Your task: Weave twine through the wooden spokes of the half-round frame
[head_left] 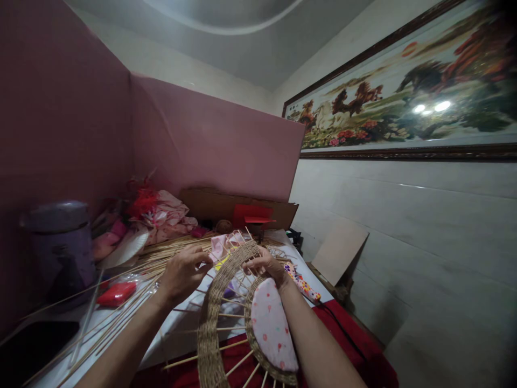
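Now, left grip point(184, 275): pinching nearly closed, hold unclear
Right grip point(267, 265): half-curling, holding woven piece point(208, 328)
Spokes point(239, 364): should be fanning evenly

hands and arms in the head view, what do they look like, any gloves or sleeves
The left hand and right hand are bare, with no gloves. The left forearm and right forearm show no sleeve, watch or bracelet, and widen toward the bottom edge.
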